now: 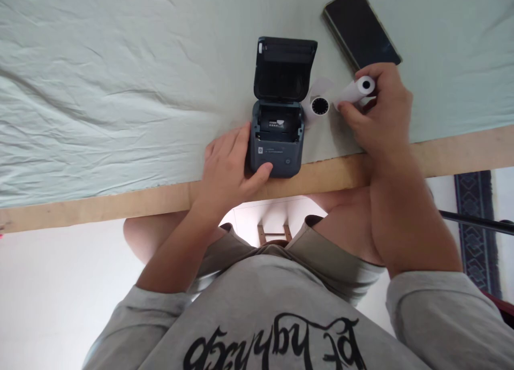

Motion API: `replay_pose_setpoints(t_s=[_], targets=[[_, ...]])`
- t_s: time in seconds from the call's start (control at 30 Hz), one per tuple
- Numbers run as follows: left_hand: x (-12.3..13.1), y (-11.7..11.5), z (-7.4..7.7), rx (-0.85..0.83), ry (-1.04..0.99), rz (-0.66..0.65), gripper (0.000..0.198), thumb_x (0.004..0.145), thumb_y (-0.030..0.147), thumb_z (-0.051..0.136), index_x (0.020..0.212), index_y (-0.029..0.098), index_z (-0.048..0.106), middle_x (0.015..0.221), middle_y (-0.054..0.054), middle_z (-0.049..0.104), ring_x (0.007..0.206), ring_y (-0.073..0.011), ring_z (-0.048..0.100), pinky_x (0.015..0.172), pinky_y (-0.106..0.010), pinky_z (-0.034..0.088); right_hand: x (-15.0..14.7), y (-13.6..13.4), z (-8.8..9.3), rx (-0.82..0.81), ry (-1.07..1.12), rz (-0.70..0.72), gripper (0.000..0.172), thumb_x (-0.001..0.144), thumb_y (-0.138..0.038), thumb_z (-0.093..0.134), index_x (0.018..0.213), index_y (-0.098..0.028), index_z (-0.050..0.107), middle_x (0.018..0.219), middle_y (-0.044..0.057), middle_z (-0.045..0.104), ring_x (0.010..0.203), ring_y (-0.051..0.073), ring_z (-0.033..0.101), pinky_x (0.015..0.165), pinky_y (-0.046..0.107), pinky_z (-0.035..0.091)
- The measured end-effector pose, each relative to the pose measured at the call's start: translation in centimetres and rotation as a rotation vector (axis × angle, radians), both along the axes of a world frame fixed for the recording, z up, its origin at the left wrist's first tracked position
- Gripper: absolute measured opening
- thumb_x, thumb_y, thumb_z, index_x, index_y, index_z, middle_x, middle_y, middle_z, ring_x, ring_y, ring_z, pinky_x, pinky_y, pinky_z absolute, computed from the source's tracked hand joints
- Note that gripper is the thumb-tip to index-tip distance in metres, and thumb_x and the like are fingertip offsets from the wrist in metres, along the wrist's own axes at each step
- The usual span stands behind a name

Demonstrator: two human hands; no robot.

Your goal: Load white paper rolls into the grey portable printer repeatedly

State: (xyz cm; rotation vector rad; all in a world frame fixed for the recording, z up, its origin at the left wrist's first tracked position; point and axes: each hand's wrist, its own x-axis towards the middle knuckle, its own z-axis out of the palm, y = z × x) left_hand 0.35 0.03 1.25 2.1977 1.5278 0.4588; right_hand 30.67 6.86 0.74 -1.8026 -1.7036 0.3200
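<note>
A small dark grey printer stands near the table's front edge with its lid swung open, so the empty paper bay shows. My left hand grips the printer's left side, thumb on its front corner. Just right of the printer lies a white paper roll with a loose paper tail. My right hand is closed on a second white roll, held a little right of the first.
A black phone lies face up behind my right hand. A wrinkled pale green cloth covers the table, and its wooden edge runs along the front. My legs and a stool are below.
</note>
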Motion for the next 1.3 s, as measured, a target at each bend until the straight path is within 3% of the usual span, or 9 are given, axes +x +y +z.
replay_pose_setpoints(t_s=[0.07,0.17,0.23,0.3,0.5,0.7,0.87,1.1,1.3], targets=[[0.0,0.0,0.0,0.0,-0.005,0.003,0.076,0.099,0.059,0.051,0.16,0.014,0.046,0.153,-0.021,0.063,0.142,-0.0421,0.058,0.12,-0.055,0.041,-0.1,-0.3,0.3,-0.001,0.024,0.016,0.052,0.073,-0.012,0.073,0.121,-0.025,0.06,0.11,0.006,0.073,0.085,0.02,0.065,0.079,0.038,0.052],[0.0,0.0,0.0,-0.003,-0.011,0.007,0.075,0.098,0.059,0.053,0.16,0.017,0.046,0.154,-0.019,0.063,0.143,-0.0425,0.057,0.12,-0.056,0.041,-0.5,-1.2,1.0,0.15,-0.04,0.047,0.055,0.075,-0.018,0.072,0.128,-0.025,0.057,0.13,0.013,0.069,0.117,0.029,0.067,0.093,0.045,0.053],[0.0,0.0,0.0,-0.005,-0.01,0.006,0.075,0.098,0.059,0.053,0.16,0.017,0.045,0.154,-0.019,0.062,0.143,-0.0426,0.057,0.12,-0.056,0.041,-1.2,-2.1,1.5,0.293,-0.047,0.062,0.043,0.079,-0.023,0.068,0.121,-0.025,0.059,0.121,0.012,0.068,0.109,0.03,0.068,0.089,0.047,0.054],[0.0,-0.1,0.1,-0.007,-0.002,0.002,0.076,0.099,0.059,0.052,0.161,0.016,0.045,0.154,-0.02,0.062,0.143,-0.0427,0.057,0.121,-0.056,0.04,-2.3,-3.1,1.6,0.322,0.003,0.104,0.031,0.083,-0.024,0.062,0.114,-0.026,0.059,0.105,0.007,0.066,0.088,0.025,0.068,0.076,0.043,0.053],[0.0,-0.1,0.1,0.009,0.013,-0.002,0.075,0.1,0.057,0.051,0.161,0.014,0.044,0.155,-0.021,0.061,0.144,-0.0424,0.057,0.12,-0.056,0.041,-4.7,-3.2,0.0,0.028,-0.064,0.295,0.045,0.088,-0.026,0.063,0.131,-0.032,0.052,0.132,0.009,0.067,0.122,0.03,0.066,0.098,0.05,0.058],[0.0,-0.1,0.0,0.018,0.011,-0.005,0.075,0.099,0.056,0.052,0.16,0.012,0.045,0.154,-0.021,0.062,0.143,-0.0418,0.058,0.12,-0.054,0.041,-4.5,-2.7,-0.6,-0.073,0.097,0.31,0.047,0.087,-0.018,0.057,0.131,-0.032,0.048,0.132,0.006,0.071,0.107,0.025,0.073,0.098,0.048,0.06],[0.1,-0.1,0.0,0.018,0.01,-0.002,0.075,0.1,0.058,0.051,0.16,0.013,0.045,0.154,-0.021,0.062,0.143,-0.0415,0.057,0.12,-0.054,0.041,-4.3,-3.1,-0.2,0.005,-0.032,0.427,0.033,0.086,-0.019,0.056,0.117,-0.03,0.053,0.125,0.009,0.07,0.126,0.03,0.066,0.113,0.055,0.054],[0.1,-0.1,0.0,0.016,0.006,0.001,0.074,0.1,0.057,0.052,0.16,0.014,0.044,0.153,-0.021,0.063,0.142,-0.0422,0.058,0.119,-0.055,0.042,-4.1,-3.1,-0.1,-0.076,0.091,0.401,0.037,0.091,-0.025,0.053,0.128,-0.032,0.052,0.125,0.006,0.072,0.102,0.026,0.072,0.094,0.049,0.061],[0.1,-0.1,0.1,0.012,0.002,0.003,0.074,0.099,0.057,0.052,0.159,0.014,0.046,0.154,-0.021,0.063,0.142,-0.0413,0.058,0.12,-0.053,0.041,-4.1,-3.2,0.3,-0.023,-0.057,0.434,0.042,0.086,-0.016,0.054,0.125,-0.031,0.057,0.127,0.01,0.066,0.129,0.03,0.063,0.116,0.055,0.052]])
